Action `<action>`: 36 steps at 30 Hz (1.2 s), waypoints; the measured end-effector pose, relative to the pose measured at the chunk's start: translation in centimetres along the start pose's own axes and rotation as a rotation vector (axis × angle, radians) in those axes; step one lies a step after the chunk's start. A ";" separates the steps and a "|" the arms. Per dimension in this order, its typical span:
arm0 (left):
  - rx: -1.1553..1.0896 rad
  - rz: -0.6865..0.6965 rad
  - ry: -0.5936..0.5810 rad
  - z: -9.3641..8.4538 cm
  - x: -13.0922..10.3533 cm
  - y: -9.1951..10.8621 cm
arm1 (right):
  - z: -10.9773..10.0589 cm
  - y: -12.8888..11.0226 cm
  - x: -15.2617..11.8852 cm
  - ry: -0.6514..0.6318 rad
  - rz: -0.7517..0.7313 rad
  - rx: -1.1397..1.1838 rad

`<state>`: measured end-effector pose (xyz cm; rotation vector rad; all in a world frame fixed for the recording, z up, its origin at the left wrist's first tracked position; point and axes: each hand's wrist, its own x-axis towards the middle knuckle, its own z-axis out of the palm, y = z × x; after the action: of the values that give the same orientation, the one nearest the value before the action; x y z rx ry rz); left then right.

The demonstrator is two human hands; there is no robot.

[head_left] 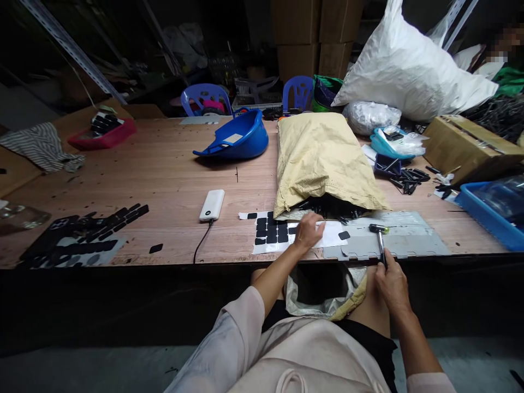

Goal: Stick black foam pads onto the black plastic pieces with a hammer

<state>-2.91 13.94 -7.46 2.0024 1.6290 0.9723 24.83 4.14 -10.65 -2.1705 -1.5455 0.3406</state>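
Observation:
My left hand point(309, 232) is over a white sheet point(329, 234) on the table, just in front of an open sack's mouth. Its fingers are curled together, and whatever they may hold is too small to make out. Rows of black rounded-square pads point(272, 229) stick to the sheet left of this hand; a single black pad point(344, 235) lies to its right. At the table's front edge, my right hand point(392, 281) is closed around the handle of a small hammer point(379, 229). The hammer's head is over a grey plate point(409, 243).
A yellow sack point(327, 158) spills black parts toward me. Around it are a blue basin point(241, 136), a white power bank point(212, 205) with a cable, a blue tray point(495, 210) and a cardboard box point(475, 144). An open bag point(292, 297) sits at my lap.

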 end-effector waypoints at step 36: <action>-0.023 0.003 -0.217 2.9 -1.6 0.1 | -0.4 -0.1 -1.8 -0.011 0.001 0.475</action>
<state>-0.95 12.78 -9.84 2.0172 1.4920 0.7421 24.36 2.40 -10.36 -1.7990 -1.3058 0.6475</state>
